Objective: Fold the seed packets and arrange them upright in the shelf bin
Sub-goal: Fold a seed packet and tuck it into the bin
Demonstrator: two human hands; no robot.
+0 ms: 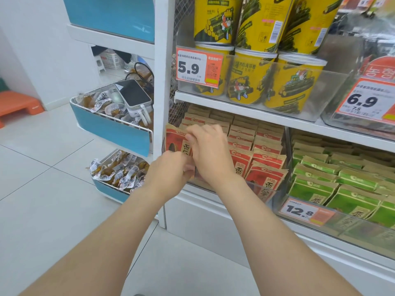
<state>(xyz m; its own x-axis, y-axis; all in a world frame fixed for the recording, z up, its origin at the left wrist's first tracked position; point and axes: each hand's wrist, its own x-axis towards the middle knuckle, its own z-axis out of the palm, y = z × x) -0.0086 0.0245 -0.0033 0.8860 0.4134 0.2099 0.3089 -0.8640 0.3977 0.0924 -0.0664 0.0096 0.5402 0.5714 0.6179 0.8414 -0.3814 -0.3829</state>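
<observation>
Packet handling: the red seed packet point(176, 138) stands at the front left corner of the shelf bin point(275, 196), roughly upright, with its kraft-paper top band above the bin's front wall. Both of my hands are engaged on it. My left hand point(171, 170) is curled around the lower part of the packet, at the bin's front edge. My right hand point(206, 151) is curled over the upper part, thumb against the printed face; its fingertips are hidden behind the packet, so I cannot tell exactly where they press. The packet looks light, and I judge it to be a paper-faced pouch with loose contents: stiff enough to take a crease along the top band, yet soft in the body and prone to bulging if squeezed. I would pinch the flat top band for folding and support the bottom edge, not the middle. The paper face should give good friction. The other red packets point(265, 150) fill the bin behind and right of this one in close rows, so a careless insertion could tip its neighbours. Green packets point(316, 189) lie right of the bin.
</observation>
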